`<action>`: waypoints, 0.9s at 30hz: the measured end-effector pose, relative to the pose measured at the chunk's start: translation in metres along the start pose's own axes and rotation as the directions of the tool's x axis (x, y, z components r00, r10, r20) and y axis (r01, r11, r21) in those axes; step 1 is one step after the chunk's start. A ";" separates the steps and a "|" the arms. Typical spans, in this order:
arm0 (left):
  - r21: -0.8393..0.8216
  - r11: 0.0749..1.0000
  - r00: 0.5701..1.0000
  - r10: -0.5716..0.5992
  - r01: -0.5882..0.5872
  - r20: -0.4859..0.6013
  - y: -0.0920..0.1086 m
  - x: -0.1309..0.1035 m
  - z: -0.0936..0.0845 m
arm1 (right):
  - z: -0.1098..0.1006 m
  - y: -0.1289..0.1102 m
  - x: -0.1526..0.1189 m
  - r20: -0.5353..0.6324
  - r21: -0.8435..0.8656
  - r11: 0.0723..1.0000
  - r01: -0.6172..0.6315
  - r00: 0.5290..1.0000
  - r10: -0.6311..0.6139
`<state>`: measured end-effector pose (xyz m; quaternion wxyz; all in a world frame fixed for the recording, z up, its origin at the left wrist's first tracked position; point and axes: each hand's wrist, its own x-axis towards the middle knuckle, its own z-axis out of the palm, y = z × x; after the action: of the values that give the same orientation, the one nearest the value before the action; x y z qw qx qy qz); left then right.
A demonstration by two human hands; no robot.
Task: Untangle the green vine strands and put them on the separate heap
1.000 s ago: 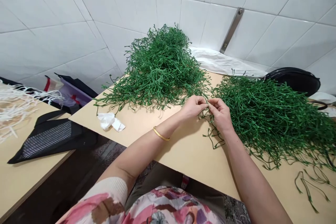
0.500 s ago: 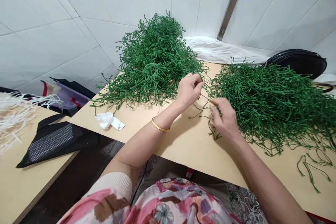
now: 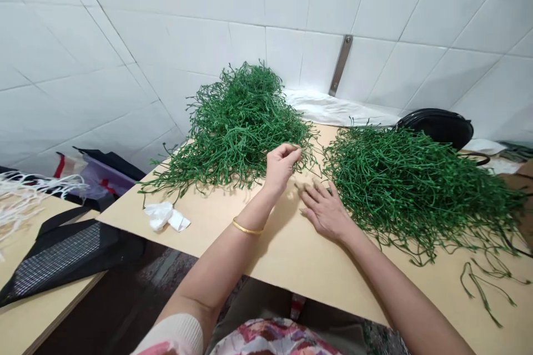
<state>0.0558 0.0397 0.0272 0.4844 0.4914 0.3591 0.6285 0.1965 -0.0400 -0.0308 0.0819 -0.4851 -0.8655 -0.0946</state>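
A tall heap of knotted green cords (image 3: 245, 122) stands on the pale wooden table (image 3: 200, 213) at the back left. A wider, lower green heap (image 3: 408, 177) spreads over the right side. My left hand (image 3: 281, 166) is raised just in front of the left heap, its thumb and fingers pinched together; whatever is between them is too small to make out. My right hand (image 3: 323, 208) lies palm down on the table between the heaps, fingers spread, holding nothing. A few loose green cords (image 3: 483, 288) lie at the right front.
Crumpled white tissue (image 3: 166, 216) lies at the table's left edge. A black bag (image 3: 435, 126) and white cloth (image 3: 337, 108) are along the tiled wall. White cords (image 3: 33, 194) and a black mesh item (image 3: 58, 252) are on another table at the left.
My right hand has gone from closed fingers among a few dark green cords to lying flat and spread. Those cords no longer show between my hands. The view has tilted upward.
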 end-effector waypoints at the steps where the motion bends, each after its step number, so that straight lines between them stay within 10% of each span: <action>1: -0.017 0.999 0.999 -0.040 0.040 0.008 -0.001 -0.001 -0.001 | 0.003 0.008 0.006 -0.008 -0.025 0.999 -0.038 0.999 0.038; 8: -0.110 0.972 0.978 -0.210 0.207 -0.009 -0.011 -0.008 -0.006 | 0.018 0.048 0.021 -0.082 -0.102 0.960 -0.259 0.964 0.252; 18: -0.127 0.952 0.960 -0.278 0.280 0.026 -0.030 -0.012 0.000 | -0.001 0.025 0.017 -0.196 -0.165 0.951 -0.262 0.954 0.229; 27: -0.201 0.909 0.931 -0.358 0.365 0.070 -0.031 -0.018 0.006 | -0.021 0.001 0.016 -0.283 0.505 0.822 -0.262 0.850 0.445</action>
<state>0.0704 0.0306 -0.0052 0.6472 0.3723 0.3676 0.5544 0.1897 -0.0312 -0.0064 0.3778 -0.5791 -0.7218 0.0303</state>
